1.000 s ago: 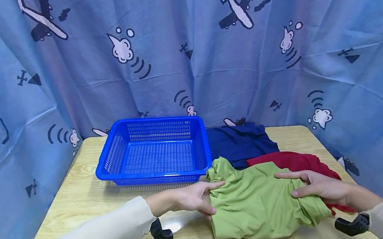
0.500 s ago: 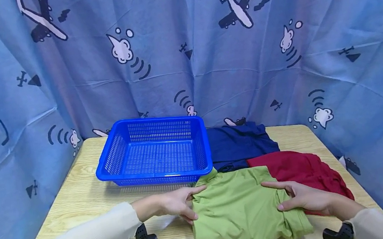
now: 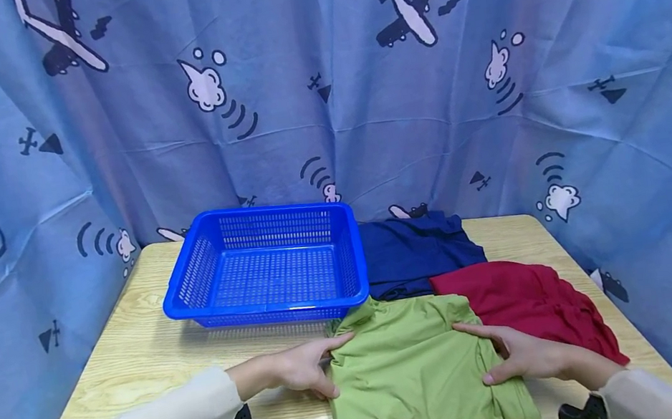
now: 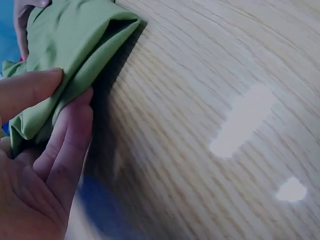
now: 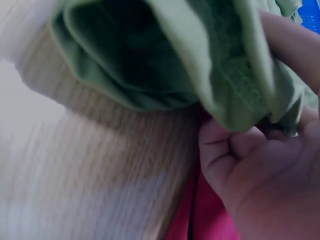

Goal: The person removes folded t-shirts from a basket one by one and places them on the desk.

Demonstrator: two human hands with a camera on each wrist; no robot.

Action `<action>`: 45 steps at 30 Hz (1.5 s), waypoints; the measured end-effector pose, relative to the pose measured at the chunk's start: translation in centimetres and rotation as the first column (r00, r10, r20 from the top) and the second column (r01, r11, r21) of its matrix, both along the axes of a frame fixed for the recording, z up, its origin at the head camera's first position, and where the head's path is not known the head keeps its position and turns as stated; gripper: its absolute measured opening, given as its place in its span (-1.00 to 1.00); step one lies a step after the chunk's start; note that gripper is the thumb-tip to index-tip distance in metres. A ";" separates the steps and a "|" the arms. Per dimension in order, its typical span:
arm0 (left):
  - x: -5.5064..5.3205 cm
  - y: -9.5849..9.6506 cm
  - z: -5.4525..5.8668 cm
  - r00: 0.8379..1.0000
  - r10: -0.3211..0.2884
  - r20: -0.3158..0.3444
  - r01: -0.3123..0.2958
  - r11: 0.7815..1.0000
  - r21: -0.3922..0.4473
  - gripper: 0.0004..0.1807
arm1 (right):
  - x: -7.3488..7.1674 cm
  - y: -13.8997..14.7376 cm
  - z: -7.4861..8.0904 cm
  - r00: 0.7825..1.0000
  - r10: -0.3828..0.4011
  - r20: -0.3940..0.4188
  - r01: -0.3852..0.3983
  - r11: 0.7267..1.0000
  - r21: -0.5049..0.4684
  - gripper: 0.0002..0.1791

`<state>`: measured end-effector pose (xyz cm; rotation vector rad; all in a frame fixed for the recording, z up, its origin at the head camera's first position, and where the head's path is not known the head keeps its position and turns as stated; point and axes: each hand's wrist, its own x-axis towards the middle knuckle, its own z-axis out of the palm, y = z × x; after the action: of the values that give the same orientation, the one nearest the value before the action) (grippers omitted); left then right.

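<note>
A folded green garment (image 3: 412,372) lies at the front of the table, its layers stacked and its surface wrinkled. My left hand (image 3: 304,370) holds its left side; in the left wrist view the thumb (image 4: 35,90) is on top and the other fingers are tucked under the fold. On the opposite side my right hand (image 3: 520,352) grips the edge, thumb and index finger above the cloth. The right wrist view shows the remaining fingers (image 5: 225,150) curled beneath the green fabric, close to a loose open fold.
A blue plastic basket (image 3: 270,317) stands behind the green garment, to the left. A folded navy garment (image 3: 413,248) lies beside it at the back. Right of the green cloth a red garment (image 3: 532,303) spreads toward the table's right edge. A patterned blue curtain (image 3: 281,102) hangs around the table.
Both hands have moved left and slightly nearer with the green garment, baring more of the red one. The cloth sits lower and flatter than a second ago.
</note>
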<state>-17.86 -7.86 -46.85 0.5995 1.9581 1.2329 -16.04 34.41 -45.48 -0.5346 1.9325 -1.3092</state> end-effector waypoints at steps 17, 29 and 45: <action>0.6 -0.5 -1.5 0.993 -0.091 -0.077 0.097 0.992 0.081 0.17 | 0.4 0.2 -1.4 0.983 0.049 -0.177 -0.065 0.994 -0.086 -0.06; 0.5 -0.6 -1.1 0.997 -0.073 0.026 0.071 0.995 0.074 0.12 | 0.4 0.7 0.5 0.993 0.086 -0.085 -0.087 0.996 -0.015 -0.24; -0.1 -3.2 0.6 0.998 -0.046 0.048 0.041 0.993 0.111 -0.31 | 0.0 2.0 3.7 0.947 0.009 -0.322 0.036 0.991 0.132 -0.41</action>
<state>-17.95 -11.09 -46.26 0.6572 1.8353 1.3231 -16.00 36.42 -41.77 -0.7019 2.2774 -1.1403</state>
